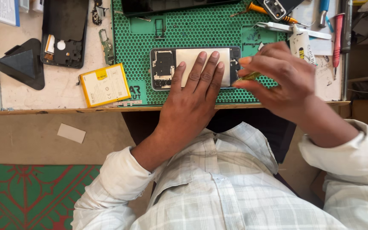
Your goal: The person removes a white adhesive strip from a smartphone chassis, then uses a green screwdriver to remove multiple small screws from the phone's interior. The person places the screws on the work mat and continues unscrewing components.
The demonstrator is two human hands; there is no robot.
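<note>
An opened phone (163, 68) lies face down on a green honeycomb work mat (184, 30), its white battery (190, 59) exposed. My left hand (194, 91) lies flat on it, fingers pressing the battery and holding the phone still. My right hand (277, 79) is at the phone's right end, pinching a small yellow-green tool (248, 76) whose tip meets the phone's edge.
A loose yellow battery (104, 84) lies left of the mat. Another opened black phone (64, 34) and a black triangular stand (22, 63) are at the far left. Screwdrivers, tweezers (292, 29) and a red-handled tool (337, 36) sit at the right. The table edge (64, 110) runs below.
</note>
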